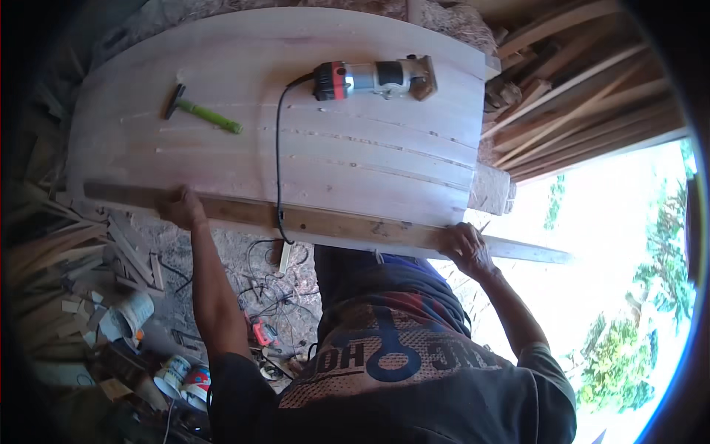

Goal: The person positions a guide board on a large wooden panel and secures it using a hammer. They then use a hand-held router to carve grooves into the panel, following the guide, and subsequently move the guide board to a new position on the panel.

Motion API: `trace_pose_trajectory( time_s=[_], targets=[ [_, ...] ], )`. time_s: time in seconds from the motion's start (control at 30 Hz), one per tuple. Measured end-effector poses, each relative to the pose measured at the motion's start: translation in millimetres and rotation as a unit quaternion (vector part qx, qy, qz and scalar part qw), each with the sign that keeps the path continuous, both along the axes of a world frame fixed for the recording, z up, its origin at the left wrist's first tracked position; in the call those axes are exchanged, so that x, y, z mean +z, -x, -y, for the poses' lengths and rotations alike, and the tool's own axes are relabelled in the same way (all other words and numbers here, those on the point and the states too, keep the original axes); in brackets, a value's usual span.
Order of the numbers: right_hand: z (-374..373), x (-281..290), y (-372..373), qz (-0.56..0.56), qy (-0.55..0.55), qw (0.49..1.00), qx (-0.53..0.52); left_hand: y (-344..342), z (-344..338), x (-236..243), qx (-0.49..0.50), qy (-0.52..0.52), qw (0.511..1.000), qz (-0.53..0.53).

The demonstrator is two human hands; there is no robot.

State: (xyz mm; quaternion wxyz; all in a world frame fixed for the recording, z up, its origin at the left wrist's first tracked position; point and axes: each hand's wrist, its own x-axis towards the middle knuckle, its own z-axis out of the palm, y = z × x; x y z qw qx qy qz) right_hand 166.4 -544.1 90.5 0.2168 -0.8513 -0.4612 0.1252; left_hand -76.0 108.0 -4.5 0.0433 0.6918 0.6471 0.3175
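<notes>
While your left hand (183, 209) is closed on the long wooden strip (340, 225) toward its left end, your right hand (467, 249) grips it farther right. Strip lies along the near edge of the pale panel (222, 159); long axis runs left-right across your front, slanted, right end nearer your side. That end points past the panel, toward the bright opening (577, 200). Black cable (278, 148) crosses over the strip; router (366, 78) lies beyond, base to the right; green-handled hammer (205, 115) left of it, head leftward.
</notes>
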Motion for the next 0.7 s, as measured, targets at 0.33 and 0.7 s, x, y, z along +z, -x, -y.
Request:
trace_pose_trajectory(
  time_s=[0.33, 0.7],
  targets=[
    [-1.4, 2.6, 3.4, 0.073, -0.028, 0.994, 0.079, 14.2, -21.0, -11.8, -0.076, 0.1, 0.991, -0.05],
    [15.8, -17.5, -1.2, 0.016, 0.013, 0.998, 0.061, 13.8, -21.7, -14.3, -0.028, 0.066, 0.997, -0.019]
  ],
)
